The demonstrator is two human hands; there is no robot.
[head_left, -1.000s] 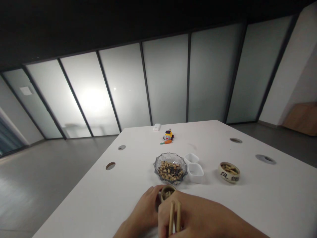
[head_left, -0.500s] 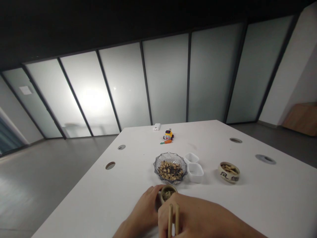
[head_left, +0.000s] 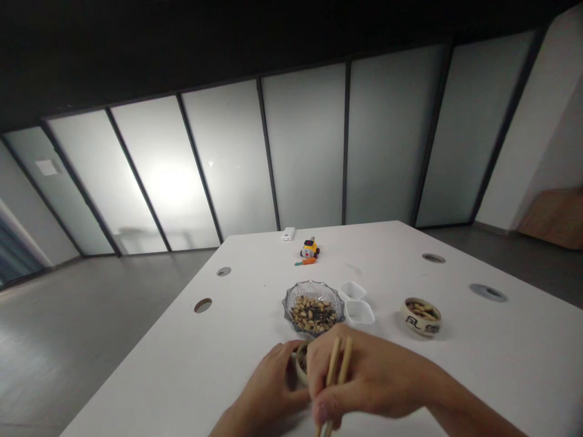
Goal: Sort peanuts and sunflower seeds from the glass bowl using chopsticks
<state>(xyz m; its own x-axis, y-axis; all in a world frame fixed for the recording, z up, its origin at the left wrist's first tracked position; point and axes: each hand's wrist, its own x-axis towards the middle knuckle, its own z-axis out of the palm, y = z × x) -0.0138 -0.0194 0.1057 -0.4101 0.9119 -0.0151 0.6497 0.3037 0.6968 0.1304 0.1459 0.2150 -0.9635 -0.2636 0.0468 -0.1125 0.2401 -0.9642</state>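
My left hand (head_left: 268,385) curls around the side of a small beige cup (head_left: 301,371) near the front of the table. Dark and pale seeds show at the cup's visible opening; my right hand hides the rest. A pair of wooden chopsticks (head_left: 339,362) is gripped in my right hand (head_left: 368,370), slanting down past the thumb, and their lower ends run off at the bottom of the view. Just beyond both hands stands a clear glass bowl (head_left: 336,295) with a scalloped rim. Pistachios and dark seeds (head_left: 312,312) lie mixed in it.
Two small white plastic containers (head_left: 359,311) stand right of the glass bowl. Farther right is a ceramic bowl (head_left: 418,325) holding brown pieces, perhaps peanuts. Behind are an orange toy carrot (head_left: 308,261), a yellow toy vehicle (head_left: 310,247) and a white box-shaped device (head_left: 288,233). Holes pierce the tabletop.
My right hand has moved up and to the right with the chopsticks, now covering more of the cup and the glass bowl's near edge. My left hand stays at the cup.
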